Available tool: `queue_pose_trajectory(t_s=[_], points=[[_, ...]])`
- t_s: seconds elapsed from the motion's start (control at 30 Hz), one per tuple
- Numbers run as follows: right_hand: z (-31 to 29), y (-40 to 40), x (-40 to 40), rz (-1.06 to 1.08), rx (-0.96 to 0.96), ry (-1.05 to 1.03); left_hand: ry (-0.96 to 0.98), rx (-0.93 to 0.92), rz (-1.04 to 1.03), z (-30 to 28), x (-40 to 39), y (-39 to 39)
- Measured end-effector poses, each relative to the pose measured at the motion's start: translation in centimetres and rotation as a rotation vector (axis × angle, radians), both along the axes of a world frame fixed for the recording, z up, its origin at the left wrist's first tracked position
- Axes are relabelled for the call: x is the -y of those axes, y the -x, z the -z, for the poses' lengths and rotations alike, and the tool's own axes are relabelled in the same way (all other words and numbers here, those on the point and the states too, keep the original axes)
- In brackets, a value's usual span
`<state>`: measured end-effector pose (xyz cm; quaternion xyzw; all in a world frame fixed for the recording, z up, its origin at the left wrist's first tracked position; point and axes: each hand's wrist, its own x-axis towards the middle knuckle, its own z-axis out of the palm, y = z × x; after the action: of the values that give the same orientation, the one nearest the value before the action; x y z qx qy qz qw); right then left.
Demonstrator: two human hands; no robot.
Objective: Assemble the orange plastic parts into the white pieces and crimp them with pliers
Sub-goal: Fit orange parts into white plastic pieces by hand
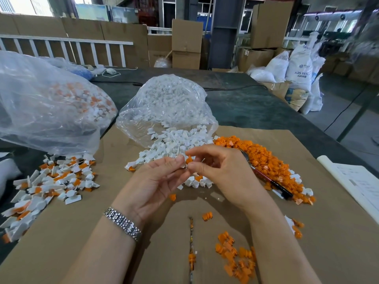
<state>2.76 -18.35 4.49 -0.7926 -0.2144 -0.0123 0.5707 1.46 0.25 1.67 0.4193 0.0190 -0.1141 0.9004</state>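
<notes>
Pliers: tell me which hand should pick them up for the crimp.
Right, probably. The pliers lie on the cardboard just beside the right hand; the left hand sits farther away, holding the white piece.

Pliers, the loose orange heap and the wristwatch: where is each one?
pliers (272, 182), head view, on the red and black handle.
orange heap (264, 154), head view, on the middle of the pile.
wristwatch (123, 223), head view, on the metal band.

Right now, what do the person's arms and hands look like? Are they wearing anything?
Both forearms are bare, with no sleeves showing and no gloves. The left hand has a shiny silver metal watch band with small links around its wrist. The right hand has nothing on its wrist. I can see no rings.
</notes>
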Motion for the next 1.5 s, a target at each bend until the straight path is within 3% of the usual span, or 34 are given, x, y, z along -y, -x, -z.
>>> queue_pose_trajectory(t_s=[0.3, 0.63, 1.37, 1.5], points=[[0.3, 0.2, -1.0, 0.137, 0.245, 0.182, -0.075, 0.018, -0.085, 0.0, 0.4, 0.1], [0.1, 0.2, -0.5, 0.112, 0.212, 0.095, -0.099, 0.08, -0.074, -0.3, -0.1, 0.3], [0.4, 0.2, -1.7, 0.189, 0.341, 0.377, -0.244, 0.052, -0.291, 0.2, 1.7, 0.8], [0.2, 0.2, -1.3, 0.12, 0.117, 0.18, -0.143, 0.034, -0.25, 0.0, 1.2, 0.4]])
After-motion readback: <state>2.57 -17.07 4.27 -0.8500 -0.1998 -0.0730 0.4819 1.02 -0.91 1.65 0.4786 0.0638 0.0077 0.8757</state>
